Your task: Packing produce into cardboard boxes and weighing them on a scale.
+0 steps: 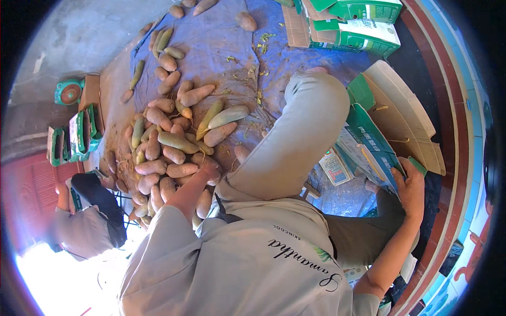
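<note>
A large pile of long brown tubers [182, 169], like sweet potatoes, lies to my left, mixed with greenish ones [228, 117]. My left hand [211, 173] reaches down onto the pile's right edge, among the tubers. Its fingers point down and away, so I cannot see whether they hold one. On the right, my right hand [410, 189] grips the near edge of an open green and white cardboard box [369, 143], thumb on the printed side. The box's brown flaps [403, 108] stand spread out. What lies inside it is hidden from here.
Between my legs sits a scale with a keypad [336, 167]. A blue sheet [211, 42] covers the floor, with scattered tubers. More green boxes [363, 37] stand at the far right, others [79, 134] at left near a teal fan-like device [69, 92]. Another person [87, 216] sits at left.
</note>
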`<move>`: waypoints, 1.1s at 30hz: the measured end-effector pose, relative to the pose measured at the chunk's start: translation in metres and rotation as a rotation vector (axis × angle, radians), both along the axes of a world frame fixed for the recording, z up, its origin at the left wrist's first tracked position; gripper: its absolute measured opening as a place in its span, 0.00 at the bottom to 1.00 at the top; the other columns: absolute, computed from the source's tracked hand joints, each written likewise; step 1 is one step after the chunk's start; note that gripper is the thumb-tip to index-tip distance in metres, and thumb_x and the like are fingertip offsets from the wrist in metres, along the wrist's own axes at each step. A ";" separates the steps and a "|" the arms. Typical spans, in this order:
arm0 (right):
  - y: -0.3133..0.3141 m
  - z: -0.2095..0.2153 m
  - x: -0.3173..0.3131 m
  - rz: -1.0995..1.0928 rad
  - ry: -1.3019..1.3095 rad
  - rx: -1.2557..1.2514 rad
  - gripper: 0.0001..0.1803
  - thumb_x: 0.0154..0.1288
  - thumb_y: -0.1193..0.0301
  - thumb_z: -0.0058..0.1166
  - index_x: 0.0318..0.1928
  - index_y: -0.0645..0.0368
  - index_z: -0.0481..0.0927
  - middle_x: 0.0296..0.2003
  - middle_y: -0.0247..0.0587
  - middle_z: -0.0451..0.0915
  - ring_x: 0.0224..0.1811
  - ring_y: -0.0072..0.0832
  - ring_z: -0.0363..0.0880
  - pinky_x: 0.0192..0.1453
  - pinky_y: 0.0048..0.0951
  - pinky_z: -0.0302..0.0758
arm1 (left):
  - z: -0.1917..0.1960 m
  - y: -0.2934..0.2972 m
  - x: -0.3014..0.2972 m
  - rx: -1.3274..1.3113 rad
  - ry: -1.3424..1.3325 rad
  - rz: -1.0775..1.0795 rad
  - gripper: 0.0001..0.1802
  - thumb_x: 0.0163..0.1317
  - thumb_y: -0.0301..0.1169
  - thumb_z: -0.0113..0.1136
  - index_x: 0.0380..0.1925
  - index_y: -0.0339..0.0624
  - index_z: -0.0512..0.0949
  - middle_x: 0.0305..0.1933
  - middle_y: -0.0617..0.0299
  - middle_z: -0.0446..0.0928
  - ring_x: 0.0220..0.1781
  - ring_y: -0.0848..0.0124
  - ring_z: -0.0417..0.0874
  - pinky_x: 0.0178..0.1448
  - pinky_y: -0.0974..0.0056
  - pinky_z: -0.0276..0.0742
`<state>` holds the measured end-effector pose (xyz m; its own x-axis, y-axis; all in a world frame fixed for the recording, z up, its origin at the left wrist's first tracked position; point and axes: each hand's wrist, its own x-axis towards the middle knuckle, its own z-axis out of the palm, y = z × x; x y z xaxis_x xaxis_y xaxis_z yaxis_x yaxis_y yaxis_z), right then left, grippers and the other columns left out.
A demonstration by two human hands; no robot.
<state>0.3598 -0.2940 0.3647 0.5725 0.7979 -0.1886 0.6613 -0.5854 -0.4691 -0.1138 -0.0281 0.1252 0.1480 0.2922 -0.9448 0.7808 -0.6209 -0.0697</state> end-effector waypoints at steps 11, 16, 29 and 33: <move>0.003 -0.013 0.007 -0.007 -0.047 -0.005 0.13 0.60 0.71 0.55 0.43 0.65 0.78 0.35 0.55 0.78 0.39 0.48 0.78 0.47 0.37 0.72 | -0.048 -0.028 -0.019 0.144 0.061 0.075 0.29 0.56 0.37 0.57 0.60 0.56 0.65 0.62 0.55 0.62 0.66 0.55 0.64 0.64 0.49 0.66; 0.006 -0.012 0.006 0.003 -0.052 -0.005 0.13 0.60 0.71 0.55 0.43 0.65 0.78 0.34 0.55 0.78 0.39 0.48 0.78 0.46 0.36 0.72 | -0.051 -0.025 0.002 0.125 -0.003 0.071 0.29 0.55 0.35 0.60 0.59 0.57 0.69 0.63 0.57 0.63 0.65 0.58 0.66 0.63 0.51 0.67; -0.001 -0.027 0.016 -0.009 -0.081 -0.050 0.13 0.62 0.71 0.54 0.44 0.66 0.77 0.34 0.56 0.77 0.39 0.45 0.76 0.48 0.34 0.71 | -0.066 -0.028 -0.024 0.109 0.109 0.026 0.29 0.53 0.30 0.61 0.58 0.54 0.68 0.62 0.54 0.64 0.61 0.52 0.70 0.57 0.53 0.74; -0.004 -0.028 0.017 -0.001 -0.107 -0.036 0.12 0.63 0.72 0.53 0.43 0.67 0.75 0.31 0.53 0.76 0.33 0.39 0.74 0.44 0.30 0.71 | -0.063 -0.030 -0.024 0.148 0.077 -0.035 0.30 0.52 0.30 0.63 0.57 0.54 0.68 0.60 0.53 0.65 0.58 0.53 0.73 0.54 0.55 0.76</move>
<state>0.3767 -0.2975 0.3368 0.5919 0.7910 -0.1549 0.7059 -0.6015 -0.3741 -0.1382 -0.0582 0.0623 0.0890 0.4251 -0.9008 0.7478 -0.6259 -0.2215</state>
